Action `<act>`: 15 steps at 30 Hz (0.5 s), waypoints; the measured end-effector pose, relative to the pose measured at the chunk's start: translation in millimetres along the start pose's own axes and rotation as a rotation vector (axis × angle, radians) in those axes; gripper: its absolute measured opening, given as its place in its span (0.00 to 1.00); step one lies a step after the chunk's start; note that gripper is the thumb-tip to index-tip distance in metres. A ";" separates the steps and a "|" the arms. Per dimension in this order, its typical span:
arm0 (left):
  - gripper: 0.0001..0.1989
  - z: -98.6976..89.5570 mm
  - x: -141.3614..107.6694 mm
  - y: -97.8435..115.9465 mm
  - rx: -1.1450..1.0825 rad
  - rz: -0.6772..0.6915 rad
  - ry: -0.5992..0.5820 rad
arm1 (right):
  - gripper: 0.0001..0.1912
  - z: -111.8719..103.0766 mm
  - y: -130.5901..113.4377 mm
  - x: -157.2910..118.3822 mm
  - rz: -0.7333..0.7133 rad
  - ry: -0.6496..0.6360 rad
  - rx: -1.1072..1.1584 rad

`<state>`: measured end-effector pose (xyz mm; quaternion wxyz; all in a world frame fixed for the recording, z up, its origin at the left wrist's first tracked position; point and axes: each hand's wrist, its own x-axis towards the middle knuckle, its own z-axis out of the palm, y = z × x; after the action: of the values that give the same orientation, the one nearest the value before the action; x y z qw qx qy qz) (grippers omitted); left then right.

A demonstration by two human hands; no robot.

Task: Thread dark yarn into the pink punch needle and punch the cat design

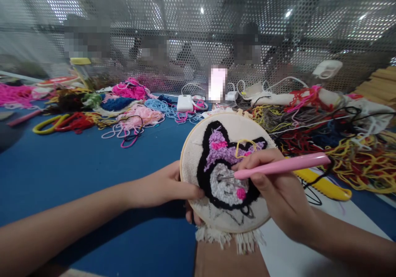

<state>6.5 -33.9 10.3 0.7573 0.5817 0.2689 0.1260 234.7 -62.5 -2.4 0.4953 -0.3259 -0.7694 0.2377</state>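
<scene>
Fingers of the right hand [278,194] close around the pink handle of a punch needle [287,164], its thin metal shaft pointing left and its tip meeting the stitched design. Black yarn hangs from the handle's far end. The left hand [168,186] grips a round wooden hoop [182,149] at its lower left edge, thumb pressed over the front, other fingertips showing beneath the rim.

Stretched in the hoop is cream cloth [190,161], tilted up to face the viewer. Its looped-yarn figure has a thick black outline, a purple upper part with pointed ears and hot pink patches, and a pale grey face with a round pink cheek. Faint drawn lines show below the face, and white fringe hangs from the cloth's bottom edge. A loose yellow yarn loop [239,149] lies near the right ear, just above the right fingers.

The design sits between the two hands: left thumb beside its black border, right fingers over its right side.

Beyond, on a blue table [77,178], are a white sheet [300,244], a yellow banana-shaped object [331,186], tangled multicoloured yarn at right [361,157], pink yarn at left [142,118], and a white charger [185,103]. A perforated screen [192,29] stands behind.
</scene>
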 end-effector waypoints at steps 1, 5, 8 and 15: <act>0.08 0.4 -0.3 0.2 -0.003 0.000 0.003 | 0.03 -0.1 0.0 0.0 -0.013 -0.002 -0.019; 0.08 2.5 -2.0 0.4 0.004 0.001 -0.007 | 0.03 0.8 0.2 -0.2 -0.072 -0.077 -0.085; 0.08 4.1 -2.7 0.8 0.021 0.008 -0.018 | 0.06 3.0 -0.8 0.0 -0.138 -0.169 -0.142; 0.08 3.8 -1.4 2.6 0.028 0.002 -0.025 | 0.03 1.8 -6.9 2.2 0.093 -0.096 -0.085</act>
<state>7.7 -36.9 13.9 0.7523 0.5941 0.2603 0.1157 230.6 -65.5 2.9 0.4321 -0.3702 -0.7856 0.2431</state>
